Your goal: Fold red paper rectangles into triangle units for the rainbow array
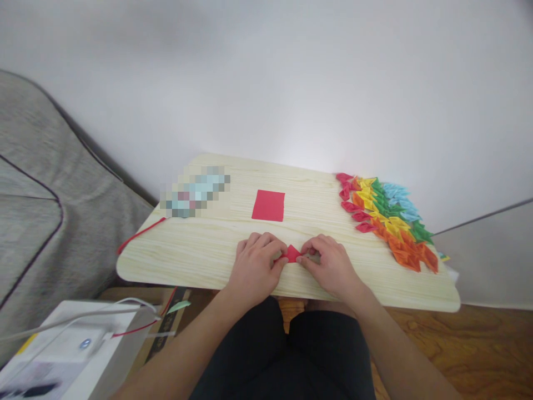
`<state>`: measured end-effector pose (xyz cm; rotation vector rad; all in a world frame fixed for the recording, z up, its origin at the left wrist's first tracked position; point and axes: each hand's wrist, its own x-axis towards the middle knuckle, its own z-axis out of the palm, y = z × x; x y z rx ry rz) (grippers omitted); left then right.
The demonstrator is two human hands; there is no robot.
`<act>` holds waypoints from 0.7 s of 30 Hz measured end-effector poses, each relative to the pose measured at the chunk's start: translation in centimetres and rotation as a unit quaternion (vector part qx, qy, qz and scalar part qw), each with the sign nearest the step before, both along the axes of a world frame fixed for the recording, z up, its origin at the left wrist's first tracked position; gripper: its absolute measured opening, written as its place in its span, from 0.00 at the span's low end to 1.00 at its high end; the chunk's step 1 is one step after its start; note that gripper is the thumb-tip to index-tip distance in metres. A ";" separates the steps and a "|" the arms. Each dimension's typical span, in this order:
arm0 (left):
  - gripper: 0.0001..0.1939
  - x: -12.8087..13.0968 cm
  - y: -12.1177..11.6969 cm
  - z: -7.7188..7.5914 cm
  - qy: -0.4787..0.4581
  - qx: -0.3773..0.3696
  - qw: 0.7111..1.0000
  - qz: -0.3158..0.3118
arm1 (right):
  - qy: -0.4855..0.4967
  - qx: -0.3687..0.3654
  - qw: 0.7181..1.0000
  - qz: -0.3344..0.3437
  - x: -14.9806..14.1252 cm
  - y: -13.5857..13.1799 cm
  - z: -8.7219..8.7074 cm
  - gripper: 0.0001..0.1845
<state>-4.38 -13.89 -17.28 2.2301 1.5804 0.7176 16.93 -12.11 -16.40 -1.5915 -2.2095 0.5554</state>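
Both my hands rest on the near part of a light wooden table. My left hand and my right hand pinch a small folded red paper piece between their fingertips, pressing it on the tabletop. Only a red triangle of it shows between the fingers. A flat red paper square lies a little beyond the hands, in the middle of the table.
Several folded paper pieces in red, orange, yellow, green and light blue lie in rows at the table's right. A blurred-out object sits at the back left, a red cord hangs off the left edge. A white box with cables stands lower left.
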 end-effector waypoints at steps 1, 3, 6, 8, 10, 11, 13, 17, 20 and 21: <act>0.02 -0.1 0.0 0.0 -0.001 -0.001 1.000 -0.006 | 0.012 -0.003 1.000 0.001 0.1 0.0 -0.1 0.05; 0.03 -0.3 0.0 0.0 -0.003 0.000 1.000 -0.017 | 0.032 -0.005 0.999 0.004 0.4 -0.1 -0.3 0.03; 0.07 -0.8 -0.2 0.0 -0.008 0.002 1.000 -0.028 | 0.055 -0.007 0.998 0.007 0.7 -0.3 -0.5 0.03; 0.09 -1.0 -0.3 0.0 -0.010 0.004 0.999 -0.035 | 0.067 -0.010 0.998 0.015 1.0 -0.4 -0.6 0.04; 0.10 -1.2 -0.4 -0.1 -0.008 0.006 0.999 -0.036 | 0.078 -0.009 0.997 0.024 1.2 -0.4 -0.8 0.05; 0.10 -1.2 -0.5 -0.1 -0.006 0.007 0.999 -0.033 | 0.083 -0.006 0.996 0.028 1.2 -0.4 -0.9 0.05; 0.09 -1.3 -0.6 -0.2 -0.004 0.012 1.000 -0.023 | 0.091 0.004 0.995 0.030 1.3 -0.5 -1.2 0.06; 0.09 -1.3 -1.1 -0.5 -0.005 0.029 0.999 -0.014 | 0.092 0.036 0.995 0.020 1.2 -1.2 -1.6 0.07; 0.08 -1.6 -1.9 -0.8 -0.007 0.043 0.999 -0.009 | 0.089 0.069 0.994 0.003 0.9 -2.3 -1.9 0.07; 0.08 -1.7 -2.2 -0.9 -0.007 0.048 0.999 -0.007 | 0.087 0.080 0.993 -0.003 0.7 -2.7 -2.0 0.07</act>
